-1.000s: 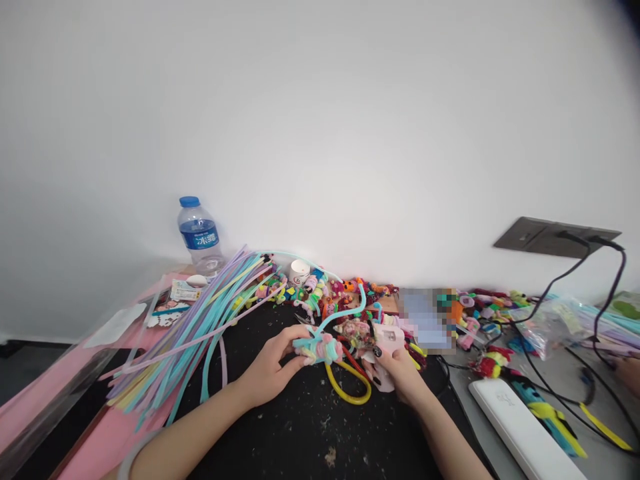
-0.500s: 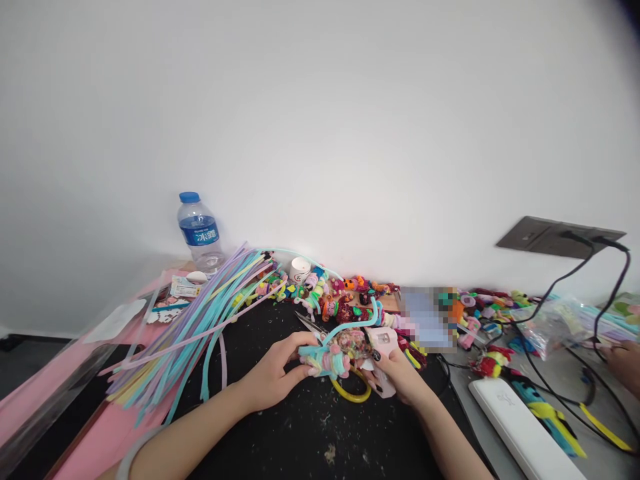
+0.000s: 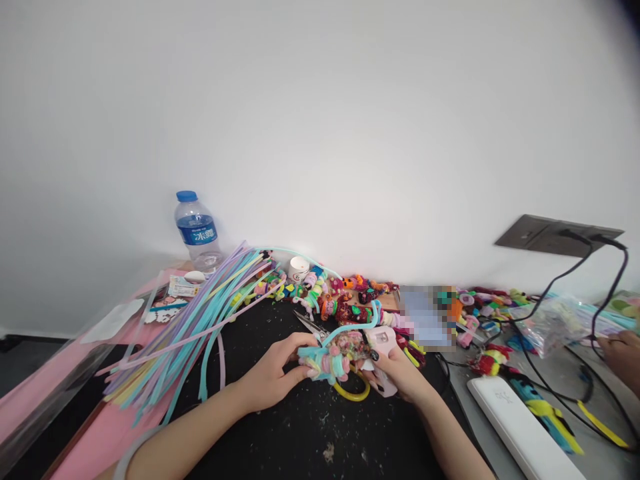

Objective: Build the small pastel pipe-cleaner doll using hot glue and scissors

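My left hand [image 3: 276, 375] is closed on a small doll of twisted pipe cleaners [image 3: 327, 363], turquoise and pink, lying sideways above the black mat. A loose turquoise pipe cleaner [image 3: 355, 325] curves up from it. My right hand [image 3: 403, 375] is wrapped round a pale pink hand-held tool [image 3: 384, 341] whose exact kind I cannot make out. Its front end is close against the doll's multicoloured right end, where my fingers hide the contact. Scissors with a yellow handle [image 3: 354, 396] lie on the mat beneath, blades pointing up-left, partly covered by the doll.
A bundle of pastel pipe cleaners [image 3: 200, 320] lies at left near a water bottle [image 3: 197, 230]. Finished colourful figures [image 3: 360, 310] and a paper cup [image 3: 299, 268] line the wall. At right are a white power bank [image 3: 520, 427], black cables [image 3: 553, 273] and another person's hand [image 3: 620, 353].
Very little differs. The doll and the pink tool keep nearly the same place in my hands, and the whole view has shifted slightly.
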Motion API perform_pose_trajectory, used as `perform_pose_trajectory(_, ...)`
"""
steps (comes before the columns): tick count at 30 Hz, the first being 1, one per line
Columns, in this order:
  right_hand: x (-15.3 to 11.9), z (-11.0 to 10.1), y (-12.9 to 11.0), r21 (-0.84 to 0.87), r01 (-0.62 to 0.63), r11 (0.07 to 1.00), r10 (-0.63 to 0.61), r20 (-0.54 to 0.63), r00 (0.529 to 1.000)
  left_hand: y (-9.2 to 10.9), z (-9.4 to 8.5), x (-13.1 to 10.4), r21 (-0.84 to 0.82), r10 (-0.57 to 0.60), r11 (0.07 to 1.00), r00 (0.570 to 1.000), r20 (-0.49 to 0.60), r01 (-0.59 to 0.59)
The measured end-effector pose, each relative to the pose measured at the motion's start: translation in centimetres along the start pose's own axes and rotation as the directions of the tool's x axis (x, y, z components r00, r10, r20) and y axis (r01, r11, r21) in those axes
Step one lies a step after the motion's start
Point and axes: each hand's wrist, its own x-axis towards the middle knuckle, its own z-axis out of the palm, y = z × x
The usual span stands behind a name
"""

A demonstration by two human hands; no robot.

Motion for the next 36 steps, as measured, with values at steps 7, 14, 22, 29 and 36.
perform_pose_trajectory(7, -0.06, -0.11, -0.36, -0.026, -0.001, 1.000, 0.001, 0.005, 1.000, 0.03, 0.03, 0.08, 0.011, 0.003, 1.000, 1.000, -0.002, -0.003)
perform_pose_trajectory(14, -0.17, -0.12, -0.53, -0.038, -0.002, 0.999, 0.002, 0.001, 1.000, -0.11, 0.03, 0.01, 0.046, 0.015, 0.999, 1.000, -0.013, -0.015)
perform_pose_trajectory(22, 0.04, -0.14, -0.22, -0.029, 0.006, 1.000, -0.007, -0.019, 1.000, -0.20, 0.01, -0.04, 0.064, 0.008, 0.998, 1.000, -0.010, -0.008)
perform_pose_trajectory(29, 0.02, -0.02, -0.23, -0.027, 0.007, 1.000, -0.008, -0.041, 0.999, 0.06, 0.03, 0.05, 0.058, 0.011, 0.998, 1.000, -0.014, -0.010)
perform_pose_trajectory(36, 0.05, -0.30, -0.11, -0.030, 0.014, 0.999, -0.016, -0.050, 0.999, -0.21, -0.01, 0.09, 0.091, 0.041, 0.995, 0.999, -0.021, -0.038)
